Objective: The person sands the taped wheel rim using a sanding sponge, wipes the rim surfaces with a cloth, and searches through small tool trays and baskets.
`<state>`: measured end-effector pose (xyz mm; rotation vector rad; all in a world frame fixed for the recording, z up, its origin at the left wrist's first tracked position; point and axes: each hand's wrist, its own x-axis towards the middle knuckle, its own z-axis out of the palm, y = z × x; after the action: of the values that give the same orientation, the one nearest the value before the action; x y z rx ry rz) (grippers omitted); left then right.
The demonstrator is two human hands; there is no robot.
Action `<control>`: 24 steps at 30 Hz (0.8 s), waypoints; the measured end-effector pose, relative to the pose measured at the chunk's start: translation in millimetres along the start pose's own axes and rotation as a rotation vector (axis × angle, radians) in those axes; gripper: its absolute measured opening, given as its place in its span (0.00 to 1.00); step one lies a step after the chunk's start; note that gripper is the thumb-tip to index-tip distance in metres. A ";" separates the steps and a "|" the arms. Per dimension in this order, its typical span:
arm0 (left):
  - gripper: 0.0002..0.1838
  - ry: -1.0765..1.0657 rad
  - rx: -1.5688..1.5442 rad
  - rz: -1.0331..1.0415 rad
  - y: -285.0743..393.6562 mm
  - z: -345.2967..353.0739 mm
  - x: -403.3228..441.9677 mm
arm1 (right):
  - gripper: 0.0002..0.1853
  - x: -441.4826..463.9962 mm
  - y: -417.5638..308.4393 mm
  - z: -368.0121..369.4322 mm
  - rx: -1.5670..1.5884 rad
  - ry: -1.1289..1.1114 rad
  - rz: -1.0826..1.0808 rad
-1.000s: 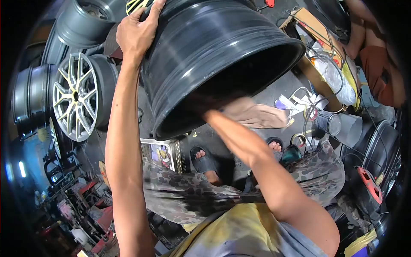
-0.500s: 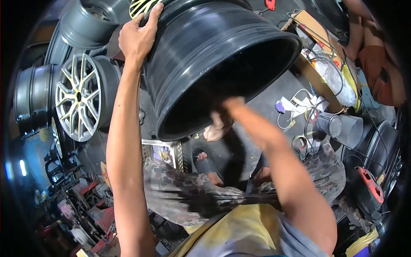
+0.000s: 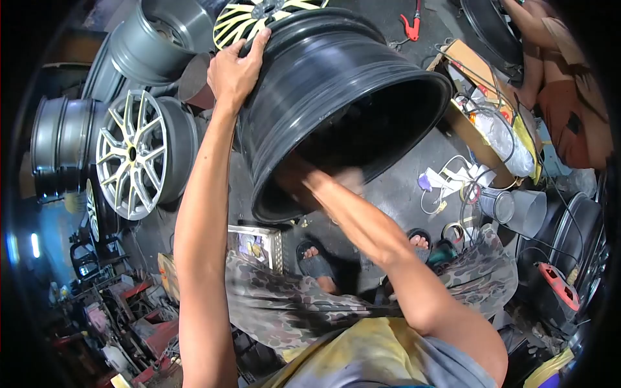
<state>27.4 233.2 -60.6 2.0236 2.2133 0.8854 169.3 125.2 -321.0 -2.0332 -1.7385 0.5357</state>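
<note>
A black wheel rim (image 3: 323,84) is tilted with its open barrel facing me. My left hand (image 3: 236,71) is closed on its upper left edge, thumb along the lip beside a spoked wheel face (image 3: 259,16) with pale yellow spokes. Inside the barrel's lower left, my right hand (image 3: 294,174) is in shadow and smeared by motion. A pale, blurred cloth (image 3: 350,182) shows next to that wrist and appears to be in the hand; its fingers cannot be made out.
A silver spoked wheel (image 3: 132,155) and grey rims (image 3: 145,45) stand at left. On the right are a cardboard box (image 3: 475,136) of bags and cables, a clear plastic cup (image 3: 524,210) and a seated person (image 3: 569,123). A red air gun (image 3: 411,27) lies beyond, a crate (image 3: 275,249) near my foot.
My right hand has moved left and deeper into the barrel with the cloth. My left hand keeps its hold on the edge. The view has shifted slightly.
</note>
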 end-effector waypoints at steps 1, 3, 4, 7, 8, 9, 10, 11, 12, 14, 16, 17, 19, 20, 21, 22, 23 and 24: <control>0.42 -0.031 -0.006 -0.019 4.1 -5.0 -2.8 | 0.20 -0.4 -2.7 0.8 0.020 0.005 -0.003; 0.41 0.055 -0.030 0.007 3.6 -2.0 -7.5 | 0.20 -1.2 -6.2 2.7 0.056 0.017 -0.010; 0.40 0.015 -0.055 -0.014 5.3 -3.1 -9.4 | 0.21 -1.3 -7.8 2.7 0.069 0.022 -0.017; 0.39 -0.031 -0.074 -0.024 15.0 -4.5 -10.5 | 0.21 -1.3 -15.6 -0.5 0.109 0.033 -0.035; 0.38 -0.009 -0.033 -0.019 14.8 -4.9 -10.8 | 0.21 -2.2 -18.0 0.2 0.124 0.033 -0.039; 0.37 0.006 0.010 -0.006 15.9 -5.3 -11.6 | 0.21 -0.7 -18.6 -0.1 0.144 0.033 -0.048; 0.37 0.074 0.010 0.019 13.1 -4.2 -13.9 | 0.21 0.8 -18.4 -1.8 0.166 0.034 -0.055; 0.36 0.029 0.009 -0.007 9.6 -6.5 -12.7 | 0.22 3.3 -18.0 -5.3 0.187 0.039 -0.067; 0.35 0.009 -0.054 -0.011 6.9 -9.8 -13.0 | 0.22 7.7 -18.0 -9.8 0.215 0.047 -0.084; 0.34 0.000 -0.102 -0.030 -0.2 -8.9 -17.5 | 0.22 21.0 -11.7 -20.8 0.273 0.102 -0.121; 0.34 0.001 -0.100 -0.048 5.6 -13.4 -20.0 | 0.22 46.1 -1.7 -39.9 0.326 0.212 -0.174; 0.35 0.004 -0.032 -0.041 5.8 -12.4 -17.0 | 0.23 59.1 5.5 -47.4 0.356 0.272 -0.205; 0.35 0.020 -0.037 0.009 4.6 -6.5 -14.3 | 0.23 88.5 19.3 -73.3 0.387 0.376 -0.270; 0.35 -0.027 -0.039 0.001 9.6 -9.8 -13.8 | 0.23 104.4 28.9 -80.8 0.409 0.421 -0.302; 0.37 -0.006 0.008 0.014 20.9 -14.2 -18.6 | 0.23 112.7 32.9 -87.2 0.438 0.444 -0.340; 0.37 -0.006 -0.008 0.020 20.4 -11.5 -19.3 | 0.23 121.4 37.6 -91.9 0.457 0.466 -0.370; 0.37 -0.002 -0.029 0.033 19.1 -10.0 -17.6 | 0.24 127.0 42.9 -94.8 0.463 0.479 -0.399; 0.37 0.008 -0.035 0.020 17.9 -8.4 -16.0 | 0.24 133.0 49.5 -95.7 0.469 0.499 -0.429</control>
<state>43.2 215.3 -51.9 2.0342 2.1701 0.9290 281.5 244.2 -270.4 -1.2813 -1.4981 0.2349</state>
